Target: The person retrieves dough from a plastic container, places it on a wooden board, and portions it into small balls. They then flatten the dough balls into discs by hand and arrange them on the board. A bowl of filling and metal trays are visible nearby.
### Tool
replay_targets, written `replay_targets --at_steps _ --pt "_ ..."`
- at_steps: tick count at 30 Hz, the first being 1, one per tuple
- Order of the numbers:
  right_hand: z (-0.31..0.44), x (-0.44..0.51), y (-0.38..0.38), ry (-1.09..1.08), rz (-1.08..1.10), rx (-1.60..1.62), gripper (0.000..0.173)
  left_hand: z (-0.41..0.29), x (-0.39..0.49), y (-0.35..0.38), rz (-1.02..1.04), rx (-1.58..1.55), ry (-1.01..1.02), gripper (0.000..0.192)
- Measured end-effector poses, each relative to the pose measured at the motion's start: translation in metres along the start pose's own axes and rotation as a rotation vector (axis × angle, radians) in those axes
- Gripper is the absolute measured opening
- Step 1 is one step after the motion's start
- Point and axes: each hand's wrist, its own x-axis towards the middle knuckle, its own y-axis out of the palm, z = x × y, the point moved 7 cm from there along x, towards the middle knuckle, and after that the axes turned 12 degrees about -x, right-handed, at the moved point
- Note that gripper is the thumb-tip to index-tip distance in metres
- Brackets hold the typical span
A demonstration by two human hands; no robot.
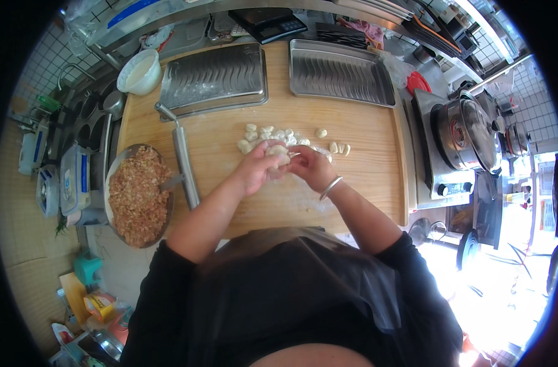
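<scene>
Over the middle of a wooden board [214, 119], my left hand [257, 169] holds a pale lump of dough [277, 155]. Close against it is my right hand [312, 168], its fingertips bent at the lump's right side; whether they pinch part of it is unclear. Small dough pieces [251, 136] lie clustered just beyond both hands, partly hidden by them. One rounded piece [321, 133] sits apart, and several more [340, 147] lie to the right. Flour dusts the wood around them.
A bowl of minced filling [139, 197] with a utensil stands left, beside a metal rolling pin [186, 167]. Two ridged metal trays [214, 75] [342, 73] and a white bowl [140, 72] line the back. At right, a lidded steel pot [462, 133] stands on a cooker [444, 176].
</scene>
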Motion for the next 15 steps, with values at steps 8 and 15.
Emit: replay_targets --at_steps 8,15 --pt "0.01 -0.003 -0.009 0.048 0.011 0.071 0.025 -0.012 -0.006 0.03 0.023 0.848 0.331 0.041" --pt "-0.002 -0.007 -0.01 0.175 -0.095 0.478 0.019 0.0 -0.006 0.021 -0.046 0.063 0.071 0.033"
